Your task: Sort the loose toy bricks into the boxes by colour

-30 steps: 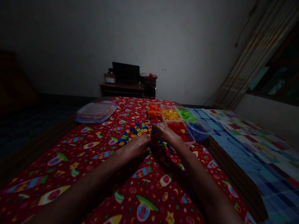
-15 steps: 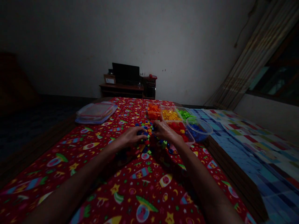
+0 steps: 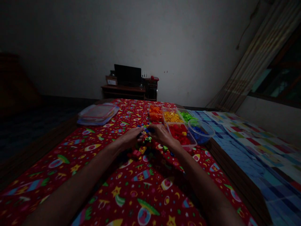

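Note:
A small heap of loose coloured plastic pieces lies on a table under a red cloth with rockets and stars. My left hand and my right hand rest over the heap with fingers curled, their tips nearly meeting above it. Blue pieces show between the fingertips, but the dim light hides what each hand holds. Right of my right hand stands a clear tub of red pieces.
Tubs of orange, yellow, green and blue pieces stand at the table's right. Stacked clear lids lie far left. A patterned blue mat lies right of the table. A desk with a screen stands by the wall.
My left hand has moved forward into the heap and both hands have drawn together over it. Most of the spread pieces are now hidden under my hands.

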Action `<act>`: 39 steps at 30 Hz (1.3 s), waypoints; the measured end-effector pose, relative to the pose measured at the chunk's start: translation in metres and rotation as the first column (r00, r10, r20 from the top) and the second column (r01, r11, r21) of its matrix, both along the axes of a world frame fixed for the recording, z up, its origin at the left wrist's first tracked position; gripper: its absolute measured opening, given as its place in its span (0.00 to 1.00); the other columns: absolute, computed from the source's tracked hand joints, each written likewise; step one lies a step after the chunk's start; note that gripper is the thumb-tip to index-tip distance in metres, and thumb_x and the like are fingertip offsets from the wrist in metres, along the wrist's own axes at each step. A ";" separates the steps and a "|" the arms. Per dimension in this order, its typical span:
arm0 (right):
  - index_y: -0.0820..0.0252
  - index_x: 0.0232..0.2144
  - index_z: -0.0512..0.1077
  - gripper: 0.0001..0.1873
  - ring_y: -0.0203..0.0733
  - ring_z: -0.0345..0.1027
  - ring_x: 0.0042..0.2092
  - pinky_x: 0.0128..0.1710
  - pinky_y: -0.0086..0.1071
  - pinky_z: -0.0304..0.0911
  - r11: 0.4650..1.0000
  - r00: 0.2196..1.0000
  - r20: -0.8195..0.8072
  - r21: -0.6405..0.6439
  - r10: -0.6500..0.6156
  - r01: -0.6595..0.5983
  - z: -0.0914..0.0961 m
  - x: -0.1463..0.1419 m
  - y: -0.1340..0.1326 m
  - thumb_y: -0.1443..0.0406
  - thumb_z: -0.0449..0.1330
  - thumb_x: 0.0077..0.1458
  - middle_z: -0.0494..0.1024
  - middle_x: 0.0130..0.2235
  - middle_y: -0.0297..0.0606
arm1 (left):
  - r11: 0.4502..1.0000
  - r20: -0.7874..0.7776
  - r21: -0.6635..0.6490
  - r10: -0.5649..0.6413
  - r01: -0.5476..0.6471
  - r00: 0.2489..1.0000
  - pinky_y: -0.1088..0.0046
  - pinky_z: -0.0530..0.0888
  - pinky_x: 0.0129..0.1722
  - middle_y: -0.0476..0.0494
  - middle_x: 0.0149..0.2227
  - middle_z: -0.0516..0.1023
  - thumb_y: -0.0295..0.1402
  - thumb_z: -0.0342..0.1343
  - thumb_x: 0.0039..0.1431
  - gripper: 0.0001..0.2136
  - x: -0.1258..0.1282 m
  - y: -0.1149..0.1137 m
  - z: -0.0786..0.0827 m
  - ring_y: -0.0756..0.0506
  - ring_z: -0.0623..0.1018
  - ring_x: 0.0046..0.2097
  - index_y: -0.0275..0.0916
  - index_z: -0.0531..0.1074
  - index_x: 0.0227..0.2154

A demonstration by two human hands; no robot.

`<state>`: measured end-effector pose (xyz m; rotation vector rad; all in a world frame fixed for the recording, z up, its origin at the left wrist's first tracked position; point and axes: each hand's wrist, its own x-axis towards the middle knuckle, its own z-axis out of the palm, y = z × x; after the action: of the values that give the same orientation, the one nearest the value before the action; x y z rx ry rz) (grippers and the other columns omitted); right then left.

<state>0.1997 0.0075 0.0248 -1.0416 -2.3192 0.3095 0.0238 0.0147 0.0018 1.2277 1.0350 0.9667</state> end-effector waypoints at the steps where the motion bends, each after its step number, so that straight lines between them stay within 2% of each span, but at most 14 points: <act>1: 0.65 0.36 0.74 0.08 0.35 0.65 0.30 0.31 0.25 0.54 0.999 0.999 -0.011 0.010 -0.043 0.044 0.001 0.000 0.000 0.70 0.57 0.53 0.75 0.30 0.37 | 0.997 0.080 -0.060 0.056 -0.052 0.995 0.76 0.71 0.26 0.49 0.24 0.69 0.44 0.52 0.57 0.14 0.001 -0.001 0.004 0.51 0.70 0.26 0.37 0.66 0.28; 3: 0.65 0.37 0.73 0.09 0.35 0.66 0.31 0.32 0.26 0.55 0.996 0.996 -0.051 0.031 -0.079 0.080 0.003 -0.002 -0.001 0.68 0.57 0.54 0.75 0.31 0.38 | 0.983 0.209 -0.163 0.123 -0.089 0.970 0.73 0.74 0.33 0.44 0.28 0.72 0.42 0.47 0.62 0.13 0.003 -0.005 0.014 0.49 0.74 0.31 0.37 0.67 0.31; 5: 0.65 0.41 0.71 0.11 0.36 0.67 0.33 0.34 0.25 0.56 0.998 0.996 -0.078 0.051 -0.037 0.041 0.004 -0.006 -0.005 0.68 0.56 0.54 0.76 0.34 0.39 | 0.974 0.285 -0.214 0.128 -0.067 0.950 0.70 0.75 0.39 0.39 0.32 0.75 0.42 0.43 0.64 0.15 0.005 -0.011 0.023 0.46 0.76 0.37 0.36 0.67 0.34; 8: 0.61 0.44 0.69 0.13 0.36 0.68 0.37 0.37 0.26 0.57 0.995 0.996 -0.049 0.070 0.076 -0.072 0.002 -0.011 -0.009 0.70 0.55 0.55 0.76 0.38 0.38 | 0.979 0.318 -0.205 0.047 0.020 0.947 0.66 0.75 0.43 0.36 0.36 0.76 0.46 0.40 0.63 0.19 0.010 -0.020 0.032 0.43 0.77 0.42 0.34 0.68 0.39; 10: 0.58 0.45 0.69 0.13 0.37 0.68 0.39 0.38 0.26 0.57 0.992 0.996 -0.012 0.082 0.092 -0.091 0.000 -0.011 -0.008 0.70 0.56 0.55 0.76 0.39 0.37 | 0.982 0.312 -0.173 -0.014 0.072 0.950 0.64 0.75 0.43 0.35 0.39 0.76 0.49 0.41 0.62 0.22 0.012 -0.023 0.034 0.41 0.77 0.43 0.34 0.67 0.44; 16: 0.61 0.44 0.68 0.12 0.37 0.67 0.36 0.34 0.26 0.55 0.994 0.997 0.066 0.109 -0.037 0.030 -0.002 0.001 0.004 0.66 0.57 0.56 0.76 0.36 0.39 | 0.974 0.365 -0.199 -0.025 0.105 0.931 0.62 0.73 0.46 0.33 0.44 0.75 0.49 0.44 0.61 0.26 0.014 -0.021 0.029 0.42 0.77 0.45 0.35 0.57 0.54; 21: 0.60 0.43 0.70 0.12 0.37 0.67 0.34 0.32 0.26 0.55 0.970 0.980 0.065 0.170 -0.189 0.176 0.020 0.029 0.009 0.68 0.54 0.56 0.77 0.36 0.39 | 0.994 0.295 -0.107 0.001 0.032 0.956 0.61 0.71 0.51 0.35 0.45 0.76 0.44 0.49 0.60 0.19 0.016 -0.017 0.025 0.42 0.77 0.48 0.38 0.64 0.49; 24: 0.61 0.42 0.72 0.13 0.39 0.68 0.34 0.33 0.28 0.56 0.879 0.905 0.023 0.249 -0.426 0.407 0.038 0.065 0.012 0.70 0.53 0.54 0.77 0.35 0.41 | 1.000 0.197 0.017 0.011 -0.015 0.980 0.61 0.70 0.53 0.39 0.45 0.77 0.40 0.56 0.55 0.15 0.012 -0.013 0.023 0.43 0.76 0.49 0.40 0.69 0.43; 27: 0.61 0.44 0.72 0.16 0.43 0.70 0.39 0.38 0.31 0.59 0.693 0.727 -0.035 0.273 -0.686 0.667 0.045 0.110 0.015 0.68 0.53 0.53 0.78 0.37 0.44 | 0.990 0.069 0.141 0.004 -0.014 0.998 0.61 0.71 0.52 0.40 0.49 0.75 0.41 0.62 0.48 0.17 0.003 -0.010 0.024 0.41 0.76 0.49 0.40 0.72 0.41; 29: 0.61 0.44 0.73 0.17 0.45 0.70 0.42 0.40 0.33 0.60 0.590 0.614 -0.026 0.250 -0.789 0.768 0.043 0.137 0.017 0.67 0.53 0.52 0.78 0.40 0.46 | 0.970 -0.036 0.240 0.035 -0.026 0.999 0.60 0.72 0.51 0.40 0.50 0.75 0.45 0.62 0.46 0.21 -0.003 -0.007 0.026 0.40 0.76 0.49 0.40 0.73 0.42; 31: 0.61 0.44 0.74 0.17 0.47 0.69 0.44 0.42 0.34 0.60 0.524 0.533 0.014 0.210 -0.846 0.826 0.037 0.158 0.017 0.67 0.53 0.52 0.78 0.42 0.47 | 0.940 -0.159 0.339 0.086 -0.027 0.983 0.60 0.72 0.50 0.39 0.48 0.76 0.48 0.60 0.47 0.23 -0.008 -0.005 0.027 0.38 0.76 0.49 0.40 0.73 0.43; 34: 0.62 0.44 0.74 0.18 0.48 0.68 0.47 0.45 0.35 0.61 0.468 0.459 0.087 0.147 -0.884 0.872 0.030 0.173 0.016 0.67 0.54 0.51 0.76 0.45 0.47 | 0.860 -0.358 0.509 0.169 0.041 0.918 0.60 0.71 0.49 0.38 0.46 0.77 0.47 0.55 0.52 0.21 -0.008 -0.005 0.027 0.38 0.76 0.48 0.38 0.73 0.43; 37: 0.64 0.47 0.73 0.20 0.50 0.67 0.50 0.47 0.37 0.60 0.466 0.454 0.105 0.150 -0.885 0.872 0.033 0.168 0.012 0.65 0.55 0.52 0.75 0.47 0.49 | 0.714 -0.570 0.622 0.130 0.322 0.812 0.62 0.69 0.50 0.39 0.46 0.76 0.41 0.51 0.57 0.15 0.002 -0.013 0.021 0.41 0.74 0.48 0.39 0.74 0.43; 39: 0.64 0.47 0.72 0.20 0.50 0.67 0.49 0.47 0.37 0.60 0.495 0.490 0.075 0.178 -0.869 0.851 0.041 0.156 0.009 0.63 0.54 0.54 0.76 0.46 0.49 | 0.578 -0.708 0.582 0.014 0.572 0.706 0.66 0.68 0.50 0.41 0.46 0.76 0.37 0.51 0.59 0.12 0.011 -0.022 0.015 0.43 0.73 0.49 0.41 0.74 0.42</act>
<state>0.3553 0.0168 0.0658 -2.0610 -1.5753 -0.3361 0.0349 -0.0077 0.0165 2.5566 0.8513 0.7015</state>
